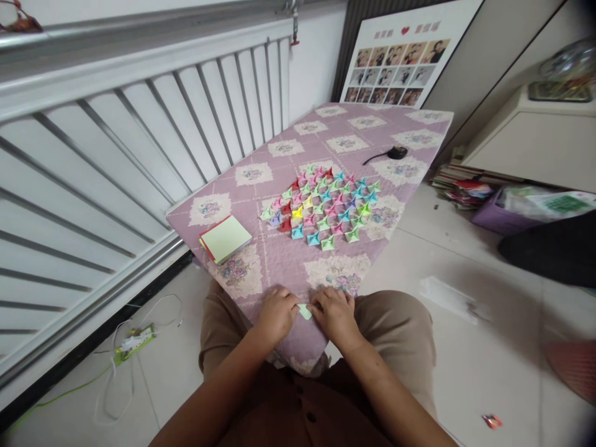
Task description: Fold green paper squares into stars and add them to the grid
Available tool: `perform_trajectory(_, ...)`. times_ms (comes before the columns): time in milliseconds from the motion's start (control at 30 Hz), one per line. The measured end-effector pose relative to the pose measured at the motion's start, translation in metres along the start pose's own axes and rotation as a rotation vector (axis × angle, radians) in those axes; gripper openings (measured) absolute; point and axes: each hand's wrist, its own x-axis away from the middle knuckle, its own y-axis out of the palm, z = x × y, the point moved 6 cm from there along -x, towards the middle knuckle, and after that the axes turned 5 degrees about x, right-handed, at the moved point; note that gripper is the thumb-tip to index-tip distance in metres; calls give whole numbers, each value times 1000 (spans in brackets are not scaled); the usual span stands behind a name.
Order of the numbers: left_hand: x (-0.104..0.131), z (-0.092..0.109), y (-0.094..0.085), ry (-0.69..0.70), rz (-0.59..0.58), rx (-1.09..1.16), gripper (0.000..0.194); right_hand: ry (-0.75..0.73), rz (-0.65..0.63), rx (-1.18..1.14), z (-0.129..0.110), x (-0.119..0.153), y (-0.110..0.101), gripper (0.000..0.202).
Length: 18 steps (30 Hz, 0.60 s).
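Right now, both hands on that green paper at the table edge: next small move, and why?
Probably press the fold flat. Both hands, left and right, pinch the small green paper between fingertips at the near edge of the table; it looks only partly folded, though it is too small to be sure. The finished pieces further back are crisp, and the paper stack lies untouched.

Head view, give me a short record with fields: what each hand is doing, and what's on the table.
left hand: pressing on a small pale green paper at the table's near edge
right hand: on the same paper, from the other side
grip: both sets of fingers curled down on the paper; paper mostly hidden
table: pink floral cloth
folded pieces: many coloured ones laid out in a patch mid-table
paper stack: left of the patch, yellow-green sheet on top
black object: far side, with cord
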Motion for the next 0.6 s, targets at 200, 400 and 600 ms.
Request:
perform_trajectory(200, -8, 0, -1, -29, -53, -15, 10, -46, 2, 0, 0, 0, 2, 6)
perform_trajectory(400, -5, 7, -8, -19, -76, -17, 9, -108, -2, -8, -2, 3, 2, 6)
perform_trajectory(600, -1, 9, -9, -28, -107, -28, 10, -122, -44, -13, -3, 5, 1, 6)
